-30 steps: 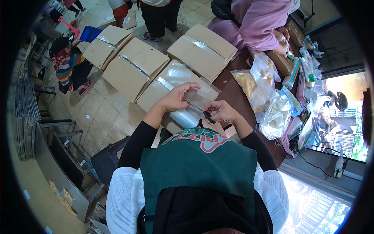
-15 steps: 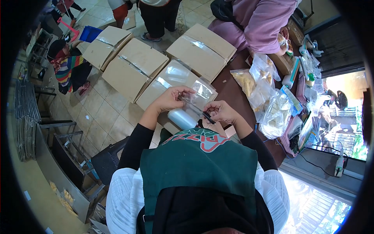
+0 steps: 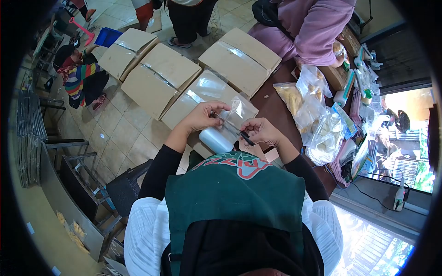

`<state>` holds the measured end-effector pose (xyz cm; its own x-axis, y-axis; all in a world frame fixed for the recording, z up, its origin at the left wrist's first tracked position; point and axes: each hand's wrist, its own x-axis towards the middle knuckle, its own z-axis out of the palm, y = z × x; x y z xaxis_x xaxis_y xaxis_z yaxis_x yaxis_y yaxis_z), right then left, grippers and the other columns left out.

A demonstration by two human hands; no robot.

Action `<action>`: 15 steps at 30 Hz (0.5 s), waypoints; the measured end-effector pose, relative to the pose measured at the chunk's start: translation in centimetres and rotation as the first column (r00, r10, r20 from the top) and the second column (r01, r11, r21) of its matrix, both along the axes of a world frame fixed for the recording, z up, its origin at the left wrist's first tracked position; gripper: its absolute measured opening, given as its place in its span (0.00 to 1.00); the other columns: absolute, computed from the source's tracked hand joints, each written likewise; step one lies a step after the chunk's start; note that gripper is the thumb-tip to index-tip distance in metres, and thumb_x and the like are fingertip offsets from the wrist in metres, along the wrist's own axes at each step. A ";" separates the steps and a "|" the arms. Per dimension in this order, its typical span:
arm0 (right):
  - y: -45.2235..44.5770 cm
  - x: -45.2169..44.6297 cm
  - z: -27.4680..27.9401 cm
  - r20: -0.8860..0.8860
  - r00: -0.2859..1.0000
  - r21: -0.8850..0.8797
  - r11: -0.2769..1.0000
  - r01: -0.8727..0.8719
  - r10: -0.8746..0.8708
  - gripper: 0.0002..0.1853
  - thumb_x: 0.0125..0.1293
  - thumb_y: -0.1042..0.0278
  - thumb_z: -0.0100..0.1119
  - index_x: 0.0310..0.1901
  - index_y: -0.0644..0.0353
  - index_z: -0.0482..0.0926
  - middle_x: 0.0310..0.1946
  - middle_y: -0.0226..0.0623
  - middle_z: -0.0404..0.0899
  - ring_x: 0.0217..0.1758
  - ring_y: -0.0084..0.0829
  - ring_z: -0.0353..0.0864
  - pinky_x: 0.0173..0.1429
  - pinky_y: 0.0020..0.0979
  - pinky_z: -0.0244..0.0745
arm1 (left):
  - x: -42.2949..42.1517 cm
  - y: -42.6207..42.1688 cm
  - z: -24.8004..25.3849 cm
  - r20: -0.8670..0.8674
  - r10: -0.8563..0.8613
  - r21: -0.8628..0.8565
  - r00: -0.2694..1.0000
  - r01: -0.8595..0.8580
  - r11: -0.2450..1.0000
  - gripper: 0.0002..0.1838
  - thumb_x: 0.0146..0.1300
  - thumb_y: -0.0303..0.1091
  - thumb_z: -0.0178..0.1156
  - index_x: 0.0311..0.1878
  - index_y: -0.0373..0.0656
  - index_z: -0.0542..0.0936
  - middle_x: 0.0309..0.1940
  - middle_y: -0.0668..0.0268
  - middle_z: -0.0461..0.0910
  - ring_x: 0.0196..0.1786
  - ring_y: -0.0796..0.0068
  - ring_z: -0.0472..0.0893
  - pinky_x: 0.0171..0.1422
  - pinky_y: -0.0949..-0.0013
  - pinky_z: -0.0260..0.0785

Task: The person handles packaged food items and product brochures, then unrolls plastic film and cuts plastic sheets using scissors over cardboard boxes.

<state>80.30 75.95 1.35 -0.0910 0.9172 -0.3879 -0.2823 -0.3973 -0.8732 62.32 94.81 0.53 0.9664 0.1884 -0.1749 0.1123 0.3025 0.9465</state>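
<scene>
My right hand [image 3: 261, 132] is closed on a pair of scissors with dark handles [image 3: 247, 138], whose thin blades point up and left toward my other hand. My left hand [image 3: 206, 116] pinches the edge of a clear plastic sheet [image 3: 242, 109] between thumb and fingers, close to the blade tips. The sheet spreads over the top of a taped cardboard box [image 3: 177, 109]. Just below my hands, against my green apron [image 3: 235, 184], lies a roll of clear plastic [image 3: 216, 139].
More taped cardboard boxes [image 3: 239, 57] stand ahead and to the left. On the brown table [image 3: 271, 108] at right are bags of yellowish food [image 3: 290, 97] and a stack of clear plastic bags [image 3: 325, 138]. A person in pink [image 3: 317, 32] sits beyond; others are farther back.
My hands and the scissors have hardly moved. The person in pink has shifted a hand slightly. At left, the person in the striped top has lowered slightly.
</scene>
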 end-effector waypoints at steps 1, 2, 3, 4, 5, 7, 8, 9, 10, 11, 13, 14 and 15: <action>0.0 -0.1 0.2 0.002 1.000 -0.004 1.000 0.008 -0.008 0.20 0.45 0.88 0.63 0.44 0.72 0.73 0.36 0.41 0.77 0.38 0.27 0.81 0.43 0.25 0.79 | 0.0 -0.1 0.3 -0.014 0.006 -0.014 1.000 -0.006 1.000 0.25 0.49 0.15 0.59 0.53 0.41 0.75 0.36 0.70 0.76 0.33 0.84 0.75 0.40 0.78 0.74; 0.0 -0.2 0.5 0.003 1.000 -0.009 1.000 0.015 -0.015 0.20 0.45 0.88 0.63 0.44 0.72 0.74 0.36 0.41 0.78 0.38 0.27 0.81 0.43 0.25 0.78 | 0.0 -0.1 0.4 -0.028 0.012 -0.028 1.000 -0.012 1.000 0.25 0.49 0.15 0.59 0.54 0.41 0.75 0.36 0.70 0.76 0.33 0.84 0.76 0.40 0.78 0.74; 0.0 -0.3 0.6 0.004 1.000 -0.013 1.000 0.023 -0.023 0.20 0.45 0.87 0.64 0.44 0.72 0.74 0.36 0.41 0.78 0.38 0.26 0.81 0.44 0.25 0.78 | 0.0 -0.1 0.3 -0.028 0.004 -0.031 1.000 -0.004 1.000 0.25 0.49 0.15 0.59 0.54 0.41 0.74 0.37 0.70 0.77 0.33 0.84 0.76 0.40 0.78 0.74; 0.0 -0.4 0.6 0.011 1.000 -0.010 1.000 0.022 -0.022 0.21 0.45 0.87 0.64 0.44 0.71 0.74 0.36 0.41 0.78 0.38 0.26 0.80 0.44 0.25 0.78 | 0.0 0.0 0.1 -0.028 -0.004 -0.034 1.000 0.004 0.999 0.25 0.49 0.16 0.59 0.54 0.40 0.74 0.37 0.69 0.77 0.34 0.83 0.77 0.40 0.77 0.74; -0.1 -0.5 0.5 0.018 1.000 -0.007 1.000 0.022 -0.022 0.21 0.44 0.87 0.64 0.44 0.71 0.74 0.36 0.40 0.78 0.38 0.25 0.80 0.44 0.24 0.78 | 0.0 0.1 0.0 -0.029 -0.013 -0.036 1.000 0.011 0.999 0.25 0.50 0.16 0.59 0.54 0.40 0.74 0.38 0.69 0.77 0.34 0.83 0.77 0.41 0.77 0.74; -0.1 -0.5 0.4 0.036 0.999 -0.001 1.000 0.018 -0.018 0.21 0.44 0.86 0.65 0.44 0.71 0.74 0.36 0.40 0.77 0.38 0.25 0.80 0.44 0.24 0.77 | 0.0 0.0 -0.1 -0.024 -0.008 -0.026 1.000 0.007 1.000 0.25 0.50 0.16 0.59 0.54 0.40 0.74 0.38 0.68 0.78 0.34 0.83 0.77 0.41 0.77 0.75; -0.1 -0.4 0.4 0.046 0.999 0.003 1.000 0.014 -0.014 0.21 0.44 0.86 0.65 0.44 0.71 0.74 0.35 0.39 0.77 0.37 0.24 0.80 0.44 0.24 0.77 | 0.0 0.0 0.0 -0.022 -0.005 -0.020 1.000 0.005 1.000 0.25 0.50 0.16 0.59 0.55 0.40 0.74 0.38 0.68 0.78 0.34 0.83 0.77 0.41 0.76 0.75; -0.1 -0.4 0.3 0.056 0.998 0.007 1.000 0.010 -0.011 0.21 0.44 0.86 0.65 0.44 0.71 0.74 0.35 0.39 0.77 0.37 0.24 0.80 0.43 0.23 0.77 | 0.0 0.0 0.1 -0.031 -0.006 -0.026 0.999 0.005 1.000 0.25 0.50 0.16 0.59 0.55 0.40 0.74 0.38 0.68 0.78 0.34 0.83 0.77 0.41 0.76 0.75; 0.0 -0.4 0.4 0.036 0.999 -0.007 1.000 0.014 -0.014 0.21 0.44 0.86 0.65 0.44 0.71 0.74 0.35 0.39 0.77 0.37 0.24 0.80 0.44 0.23 0.77 | 0.0 0.0 0.4 -0.041 -0.007 -0.033 0.999 0.006 0.999 0.25 0.50 0.16 0.59 0.55 0.40 0.74 0.38 0.68 0.78 0.34 0.83 0.77 0.42 0.76 0.75; 0.0 -0.4 0.6 0.017 1.000 -0.022 1.000 0.018 -0.018 0.21 0.44 0.86 0.65 0.44 0.71 0.74 0.35 0.38 0.77 0.37 0.24 0.80 0.44 0.23 0.77 | 0.0 0.0 0.6 -0.051 -0.008 -0.039 0.999 0.006 0.999 0.25 0.50 0.16 0.59 0.55 0.40 0.73 0.38 0.68 0.78 0.34 0.83 0.77 0.42 0.76 0.75; 0.0 -0.3 0.9 -0.004 1.000 -0.042 0.999 0.018 -0.018 0.21 0.44 0.86 0.65 0.44 0.70 0.74 0.35 0.38 0.77 0.37 0.23 0.80 0.44 0.23 0.76 | 0.0 0.0 0.5 -0.044 -0.004 -0.051 0.999 0.001 0.999 0.25 0.51 0.16 0.59 0.55 0.40 0.73 0.38 0.68 0.78 0.34 0.83 0.77 0.42 0.76 0.75; 0.1 -0.3 1.0 -0.006 1.000 -0.047 0.999 0.013 -0.013 0.21 0.44 0.86 0.65 0.44 0.70 0.74 0.35 0.37 0.77 0.37 0.23 0.79 0.44 0.22 0.76 | 0.0 0.0 0.5 -0.040 0.000 -0.057 0.999 -0.002 0.998 0.25 0.51 0.17 0.59 0.55 0.40 0.73 0.38 0.68 0.78 0.34 0.83 0.77 0.42 0.76 0.75; 0.1 -0.3 1.0 -0.008 1.000 -0.053 0.999 0.008 -0.009 0.21 0.44 0.86 0.65 0.44 0.70 0.74 0.35 0.37 0.77 0.38 0.23 0.79 0.44 0.22 0.76 | 0.0 0.0 0.5 -0.047 -0.001 -0.055 0.999 -0.002 0.998 0.25 0.51 0.17 0.59 0.55 0.40 0.73 0.38 0.68 0.78 0.34 0.83 0.77 0.42 0.76 0.75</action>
<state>79.96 76.00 2.35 -0.0868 0.8962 -0.4351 -0.2931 -0.4404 -0.8486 62.31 94.77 1.07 0.9567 0.1777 -0.2306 0.1563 0.3545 0.9219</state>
